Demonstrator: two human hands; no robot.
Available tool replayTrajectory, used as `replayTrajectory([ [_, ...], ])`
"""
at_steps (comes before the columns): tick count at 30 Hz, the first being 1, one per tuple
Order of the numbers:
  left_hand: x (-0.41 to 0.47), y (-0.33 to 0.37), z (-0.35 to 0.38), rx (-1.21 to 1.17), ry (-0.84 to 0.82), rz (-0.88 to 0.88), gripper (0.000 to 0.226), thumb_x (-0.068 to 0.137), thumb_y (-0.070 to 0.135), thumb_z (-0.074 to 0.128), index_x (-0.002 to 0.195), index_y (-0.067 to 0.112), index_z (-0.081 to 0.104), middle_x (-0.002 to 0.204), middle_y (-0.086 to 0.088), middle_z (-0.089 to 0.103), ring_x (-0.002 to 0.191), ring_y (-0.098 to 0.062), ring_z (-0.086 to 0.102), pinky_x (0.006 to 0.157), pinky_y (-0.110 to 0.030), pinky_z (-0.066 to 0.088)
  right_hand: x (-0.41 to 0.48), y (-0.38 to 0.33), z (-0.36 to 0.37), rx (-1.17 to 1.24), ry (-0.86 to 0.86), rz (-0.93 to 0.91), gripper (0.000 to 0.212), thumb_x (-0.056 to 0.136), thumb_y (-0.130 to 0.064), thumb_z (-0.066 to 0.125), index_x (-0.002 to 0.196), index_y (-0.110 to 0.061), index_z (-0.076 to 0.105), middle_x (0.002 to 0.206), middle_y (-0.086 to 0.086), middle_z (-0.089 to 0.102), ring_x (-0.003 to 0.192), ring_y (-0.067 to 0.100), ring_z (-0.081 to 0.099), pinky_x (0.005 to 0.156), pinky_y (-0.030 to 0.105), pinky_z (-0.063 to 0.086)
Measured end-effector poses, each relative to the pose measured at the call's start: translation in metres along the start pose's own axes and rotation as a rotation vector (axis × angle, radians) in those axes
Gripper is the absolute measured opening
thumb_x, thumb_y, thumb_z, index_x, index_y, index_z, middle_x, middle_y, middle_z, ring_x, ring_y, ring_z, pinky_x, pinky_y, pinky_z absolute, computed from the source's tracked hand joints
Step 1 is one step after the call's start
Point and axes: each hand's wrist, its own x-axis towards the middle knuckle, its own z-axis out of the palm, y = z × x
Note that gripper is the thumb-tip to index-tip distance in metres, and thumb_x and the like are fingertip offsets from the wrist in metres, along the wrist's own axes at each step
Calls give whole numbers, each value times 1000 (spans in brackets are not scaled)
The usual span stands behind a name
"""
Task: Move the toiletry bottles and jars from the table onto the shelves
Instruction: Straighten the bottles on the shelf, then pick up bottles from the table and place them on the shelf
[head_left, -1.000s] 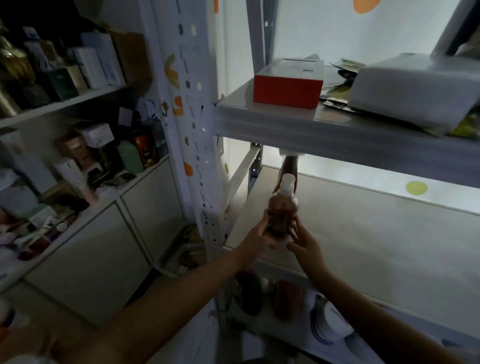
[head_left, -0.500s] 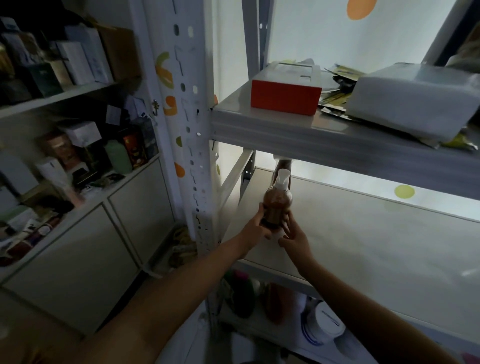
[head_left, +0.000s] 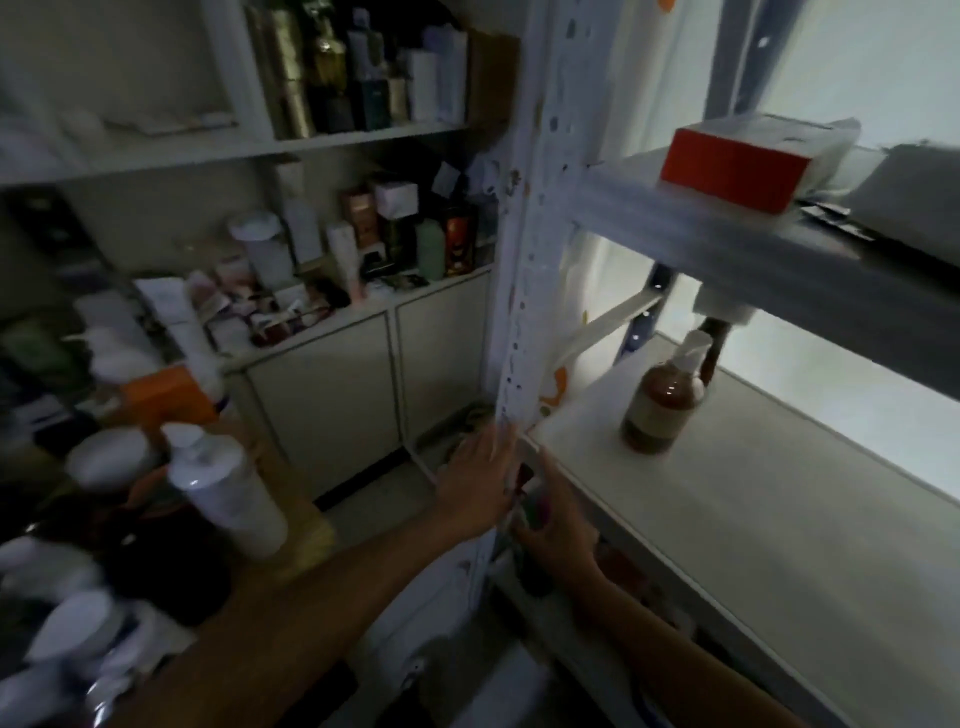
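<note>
A brown pump bottle (head_left: 662, 397) with a white pump stands upright on the pale middle shelf (head_left: 769, 499) of the metal rack, free of both hands. A second brown bottle (head_left: 709, 348) stands just behind it, its top hidden by the shelf above. My left hand (head_left: 475, 483) hangs open in the air left of the rack's perforated post (head_left: 524, 291), fingers spread. My right hand (head_left: 558, 514) is just below the shelf's front corner, fingers relaxed, holding nothing. On the wooden table (head_left: 306, 535) at lower left stand a white pump bottle (head_left: 223, 483) and several blurred jars and bottles.
An orange-red box (head_left: 732, 166) and a white packet lie on the rack's upper shelf. Left of the rack, a white cabinet (head_left: 363, 374) carries crowded shelves of boxes and cosmetics. Dark bottles sit on the rack's lower shelf under my right hand.
Both hands have let go of the brown pump bottle, which now stands on the middle shelf. They have drawn back and down toward me, and my view has swung left toward the table.
</note>
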Motion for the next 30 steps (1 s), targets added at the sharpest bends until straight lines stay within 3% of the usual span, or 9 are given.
replayTrajectory([
  [3,-57,-27,-19,75,48,-123,77,97,34,42,150,18,-11,159,-11,-9,147,-25,-1,118,-36,1,-1,-24,40,-82,-146,-144,82,80,-20,67,146,-26,19,150,7,34,137,24,36,110,42,36],
  [5,-93,-48,-27,139,90,-218,77,95,28,42,150,18,-12,159,-11,-9,147,-26,-1,119,-38,2,-5,-37,70,-125,-215,-286,85,77,-20,68,147,-21,19,148,15,36,135,31,38,106,51,39],
  [8,-148,-72,-38,198,126,-337,80,92,21,46,150,17,-9,159,-12,-8,147,-28,-3,120,-40,4,-22,-66,105,-61,-440,-293,89,78,-27,69,148,-18,14,152,1,25,140,20,28,111,39,33],
  [12,-210,-93,-43,204,230,-534,80,88,21,45,151,17,-4,160,-10,0,147,-23,2,120,-36,5,-49,-83,148,4,-656,-295,96,73,-22,74,149,-17,17,150,-1,31,134,11,34,98,16,31],
  [18,-290,-99,-34,215,307,-635,73,92,24,46,152,18,4,160,-5,0,147,-20,5,119,-32,7,-88,-97,182,-23,-863,-288,96,74,-25,75,149,-19,15,150,-4,31,136,13,34,105,21,32],
  [22,-344,-96,-16,122,538,-569,55,88,27,50,141,15,40,146,-7,43,131,-23,45,102,-40,46,-110,-104,189,-39,-932,-208,94,71,-26,77,147,-21,20,142,-4,40,131,14,39,104,25,37],
  [24,-364,-95,-5,86,654,-569,49,90,24,50,138,15,46,144,-6,46,129,-18,45,103,-32,42,-118,-108,192,-82,-967,-181,98,73,-22,77,149,-17,16,148,2,34,135,16,34,106,23,32],
  [27,-380,-96,8,53,735,-727,54,85,14,64,136,14,48,140,-5,49,128,-19,46,102,-31,43,-123,-112,202,-114,-1019,-158,101,75,-20,77,150,-16,10,155,3,21,142,18,23,110,24,24],
  [30,-380,-102,9,-84,678,-948,53,83,16,69,133,16,50,129,-1,52,117,-20,53,90,-30,48,-123,-119,213,-127,-1051,-171,96,76,-15,75,150,-15,12,154,3,24,141,18,25,104,19,25],
])
